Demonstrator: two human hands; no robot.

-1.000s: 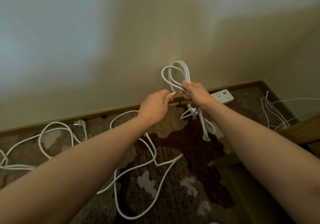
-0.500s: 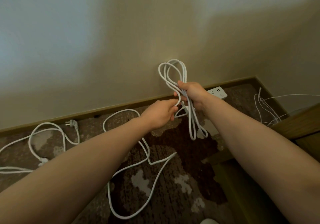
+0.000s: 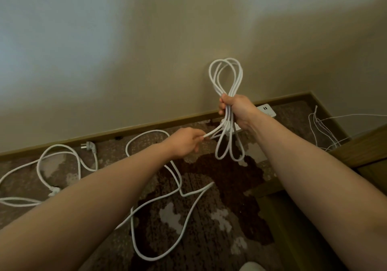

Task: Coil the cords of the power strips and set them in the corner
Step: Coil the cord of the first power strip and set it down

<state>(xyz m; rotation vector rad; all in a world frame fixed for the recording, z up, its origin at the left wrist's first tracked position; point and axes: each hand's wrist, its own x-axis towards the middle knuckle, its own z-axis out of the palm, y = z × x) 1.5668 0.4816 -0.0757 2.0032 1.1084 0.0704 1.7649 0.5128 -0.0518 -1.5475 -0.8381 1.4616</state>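
My right hand (image 3: 235, 110) grips a bundle of white cord loops (image 3: 226, 76) held upright in front of the wall; loops stick out above the fist and hang below it. My left hand (image 3: 186, 143) pinches the loose run of the same cord just left of the bundle. The rest of that cord (image 3: 167, 203) trails in wide bends over the carpet. A white power strip (image 3: 267, 110) lies by the skirting board behind my right hand, partly hidden. A second cord with a plug (image 3: 91, 146) lies at the left.
Patterned brown carpet (image 3: 209, 229) covers the floor up to the skirting board (image 3: 104, 137). Thin white wires (image 3: 320, 128) lie in the right corner next to a wooden furniture edge (image 3: 366, 147). A white object (image 3: 251, 266) shows at the bottom edge.
My right hand has lifted the bundle higher. My left hand has slid away from it down and to the left along the loose cord, drawing it taut.
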